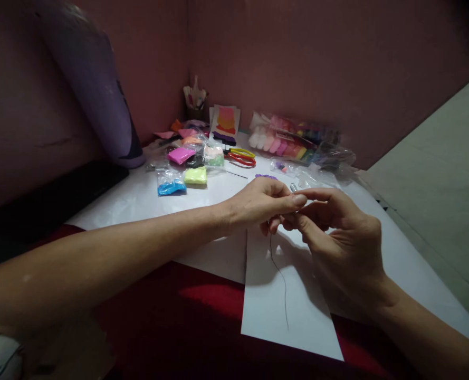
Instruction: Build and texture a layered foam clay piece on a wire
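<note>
My left hand point(260, 203) and my right hand point(339, 232) meet above white sheets of paper point(289, 295). Both pinch a thin dark wire point(280, 274) that hangs from between the fingers down onto the paper. The left thumb and forefinger are pressed together at its top; the right fingers close on the same spot. A small silvery tip point(293, 187) shows just beyond the fingers; I cannot make out what it belongs to.
Small bags of coloured clay point(182, 168) lie at the back left, with scissors with red and yellow handles point(242, 156) beside them. A pack of clay sticks point(293, 140) sits by the wall, near a cup of tools point(195, 103). A purple cushion point(95, 84) leans left.
</note>
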### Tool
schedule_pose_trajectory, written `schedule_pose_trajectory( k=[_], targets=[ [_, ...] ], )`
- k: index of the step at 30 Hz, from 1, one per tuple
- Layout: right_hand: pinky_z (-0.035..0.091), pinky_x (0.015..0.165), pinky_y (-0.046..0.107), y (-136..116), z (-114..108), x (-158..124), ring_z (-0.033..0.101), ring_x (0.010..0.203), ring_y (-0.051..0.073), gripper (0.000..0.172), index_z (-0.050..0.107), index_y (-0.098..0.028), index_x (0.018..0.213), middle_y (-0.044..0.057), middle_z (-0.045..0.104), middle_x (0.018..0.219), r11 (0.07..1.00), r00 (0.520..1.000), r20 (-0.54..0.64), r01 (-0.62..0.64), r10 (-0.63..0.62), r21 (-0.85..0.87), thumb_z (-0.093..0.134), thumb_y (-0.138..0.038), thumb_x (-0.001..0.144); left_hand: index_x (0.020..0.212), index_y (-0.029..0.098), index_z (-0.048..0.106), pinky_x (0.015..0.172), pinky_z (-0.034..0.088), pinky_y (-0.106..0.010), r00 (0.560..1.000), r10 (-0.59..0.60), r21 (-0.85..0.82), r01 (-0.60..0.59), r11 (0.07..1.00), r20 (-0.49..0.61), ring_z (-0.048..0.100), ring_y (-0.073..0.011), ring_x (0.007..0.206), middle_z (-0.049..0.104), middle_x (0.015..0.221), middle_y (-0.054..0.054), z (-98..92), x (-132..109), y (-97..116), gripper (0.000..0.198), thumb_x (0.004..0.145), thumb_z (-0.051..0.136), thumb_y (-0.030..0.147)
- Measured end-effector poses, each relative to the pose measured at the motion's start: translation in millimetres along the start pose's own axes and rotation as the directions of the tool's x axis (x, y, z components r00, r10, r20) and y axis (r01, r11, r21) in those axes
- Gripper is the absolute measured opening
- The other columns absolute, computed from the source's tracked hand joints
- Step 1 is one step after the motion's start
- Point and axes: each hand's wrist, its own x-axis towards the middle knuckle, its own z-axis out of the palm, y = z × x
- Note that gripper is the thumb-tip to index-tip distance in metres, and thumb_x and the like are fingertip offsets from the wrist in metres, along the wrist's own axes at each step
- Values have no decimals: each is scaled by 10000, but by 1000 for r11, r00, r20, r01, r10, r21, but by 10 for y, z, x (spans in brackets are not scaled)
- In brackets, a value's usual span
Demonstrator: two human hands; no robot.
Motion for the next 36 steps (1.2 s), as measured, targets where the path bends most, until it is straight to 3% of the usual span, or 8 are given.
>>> schedule_pose_trajectory(
  k=[8,13,19,21,24,28,36],
  targets=[
    [446,447,226,-22,-19,-2,580,442,100,124,613,-230,938,-49,670,610,998,996,-75,39,-43,-55,674,-228,830,714,126,561,423,389,-186,1000,-10,31,11,999,-11,486,-46,437,578,607,10,-3,-3,27,465,749,670,577],
    [469,451,229,-47,-9,8,634,493,127,121,608,-235,945,-39,685,613,998,996,-73,42,-45,-36,660,-224,837,704,126,554,436,365,-177,1000,9,6,-9,1000,-16,481,-42,435,566,551,24,-5,-12,33,425,737,714,518],
    [518,530,261,-44,-9,11,684,556,154,186,616,-250,1008,-36,711,650,999,998,-49,33,-33,-17,672,-222,832,739,126,567,434,374,-183,1000,26,-31,-26,999,9,489,-48,447,580,601,8,-2,-12,8,468,792,616,588],
    [497,496,252,-40,-11,8,657,511,141,156,626,-243,982,-40,692,626,999,997,-63,37,-38,-29,674,-237,834,752,126,580,429,378,-185,1000,26,-31,-26,999,9,485,-50,444,574,601,10,-1,-11,9,476,789,610,600],
    [456,446,243,-32,-13,3,605,453,120,135,629,-229,946,-39,674,613,998,996,-84,32,-37,-55,685,-264,828,740,128,572,434,376,-182,1000,26,-16,-26,1000,1,482,-46,440,557,576,22,0,-12,20,448,766,662,565],
    [498,496,248,-26,-6,2,670,544,142,140,628,-223,949,-20,707,660,999,996,-79,43,-44,-13,688,-256,827,701,133,535,430,369,-179,999,37,-14,-37,999,12,479,-44,427,557,541,27,5,-14,30,420,736,723,507],
    [499,495,258,-29,-7,9,670,526,151,198,618,-251,1025,-45,692,617,999,998,-52,38,-40,-38,668,-225,835,759,125,573,426,382,-188,1000,24,-16,-24,1000,2,494,-57,438,560,583,10,4,-3,-1,509,782,595,632]
  ],
)
